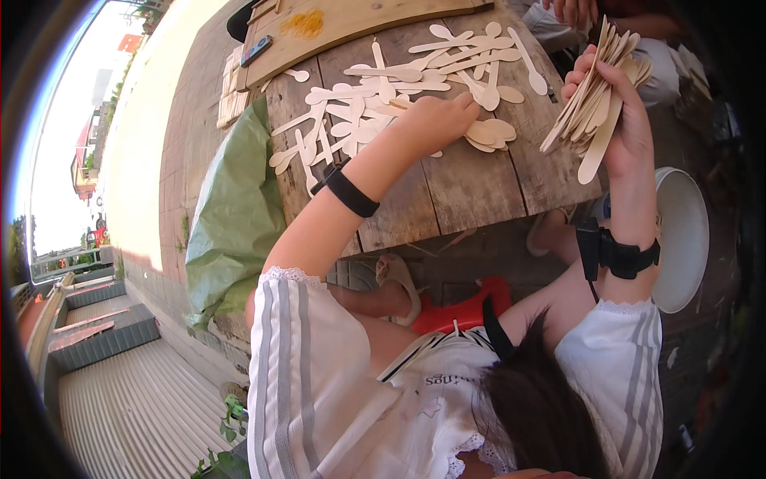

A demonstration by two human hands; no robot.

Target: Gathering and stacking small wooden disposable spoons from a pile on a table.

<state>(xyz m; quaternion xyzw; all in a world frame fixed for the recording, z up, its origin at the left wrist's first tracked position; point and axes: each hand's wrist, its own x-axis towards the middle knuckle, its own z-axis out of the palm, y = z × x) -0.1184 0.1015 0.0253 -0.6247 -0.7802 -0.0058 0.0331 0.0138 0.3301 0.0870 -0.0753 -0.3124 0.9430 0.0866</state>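
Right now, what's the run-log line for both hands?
left hand: over loose wooden spoons, contact unclear | right hand: gripping wooden bundle | surface: plank table

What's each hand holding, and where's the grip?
Right hand: a bundle of wooden spoons, gripped around the middle. Left hand: whether it holds anything cannot be told.
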